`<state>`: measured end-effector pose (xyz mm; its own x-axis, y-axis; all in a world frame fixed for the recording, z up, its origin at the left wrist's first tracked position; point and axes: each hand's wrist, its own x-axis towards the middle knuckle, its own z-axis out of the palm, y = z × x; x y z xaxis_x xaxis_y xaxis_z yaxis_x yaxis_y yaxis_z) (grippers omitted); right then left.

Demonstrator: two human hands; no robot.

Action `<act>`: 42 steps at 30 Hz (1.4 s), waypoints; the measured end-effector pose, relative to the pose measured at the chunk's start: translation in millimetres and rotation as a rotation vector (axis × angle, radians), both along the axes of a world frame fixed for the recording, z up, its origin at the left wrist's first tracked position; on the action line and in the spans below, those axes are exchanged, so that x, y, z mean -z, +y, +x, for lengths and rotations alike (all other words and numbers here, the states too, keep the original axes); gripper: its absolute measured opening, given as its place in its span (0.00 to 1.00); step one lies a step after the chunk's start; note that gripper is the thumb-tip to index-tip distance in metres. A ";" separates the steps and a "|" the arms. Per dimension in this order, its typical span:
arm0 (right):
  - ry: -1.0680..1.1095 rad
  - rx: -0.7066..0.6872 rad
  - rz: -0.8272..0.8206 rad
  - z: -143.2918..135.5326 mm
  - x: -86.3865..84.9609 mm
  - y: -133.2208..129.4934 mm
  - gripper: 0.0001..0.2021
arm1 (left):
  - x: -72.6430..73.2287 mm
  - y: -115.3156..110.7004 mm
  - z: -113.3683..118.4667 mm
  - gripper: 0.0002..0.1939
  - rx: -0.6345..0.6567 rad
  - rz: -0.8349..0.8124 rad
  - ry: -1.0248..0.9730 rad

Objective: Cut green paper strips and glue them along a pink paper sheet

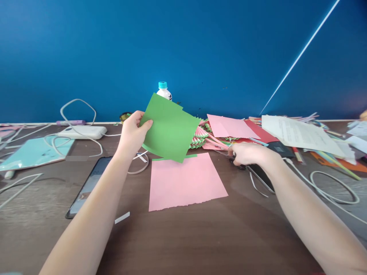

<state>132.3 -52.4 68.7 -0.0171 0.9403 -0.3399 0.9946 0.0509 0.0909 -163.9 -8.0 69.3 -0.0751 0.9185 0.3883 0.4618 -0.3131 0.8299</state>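
My left hand (pixel 134 130) pinches the left edge of a green paper sheet (pixel 170 128) between thumb and fingers, holding it up and tilted above the table. Below it, a pink paper sheet (pixel 186 183) with a ragged near edge lies flat, a narrow green strip (pixel 191 156) along its far edge. On the right, my right hand (pixel 248 153) is closed around the dark handles of a pair of scissors (pixel 241 167), low at the tabletop; its fingers partly hide them. Pleated pink-and-green paper pieces (pixel 200 138) sit behind the green sheet, partly covered.
A phone (pixel 93 183) and a white power strip (pixel 83 132) with cables lie left. Behind the green sheet stands a bottle (pixel 163 89) with a blue cap. Another pink sheet (pixel 229 126), printed paper (pixel 298 133), a dark phone-like device (pixel 262 177) and a cable (pixel 335 198) occupy the right.
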 end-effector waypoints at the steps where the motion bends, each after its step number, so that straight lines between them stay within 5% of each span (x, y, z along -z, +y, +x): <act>1: -0.001 0.020 -0.027 0.1 -0.8 -0.2 0.21 | -0.1 -0.3 0.2 0.08 0.004 -0.004 -0.001; 8: -0.016 0.034 -0.098 -4.4 -6.4 -2.5 0.15 | -1.1 -1.8 0.2 0.09 0.014 -0.025 0.011; 16: 0.007 -0.066 -0.039 -8.4 -13.3 -15.6 0.22 | -3.4 -2.1 -1.1 0.09 -0.006 -0.026 0.013; 21: 0.325 -0.089 -0.135 2.9 -23.5 -15.2 0.20 | -5.0 0.1 -6.8 0.09 -0.034 -0.065 0.020; 28: 0.845 -0.101 -0.244 14.6 -21.8 -4.7 0.21 | 1.6 5.6 -18.0 0.10 0.092 -0.140 -0.102; 42: 0.996 -0.236 -0.179 0.3 -6.7 4.4 0.18 | 4.5 -3.0 -1.0 0.11 0.263 -0.354 -0.048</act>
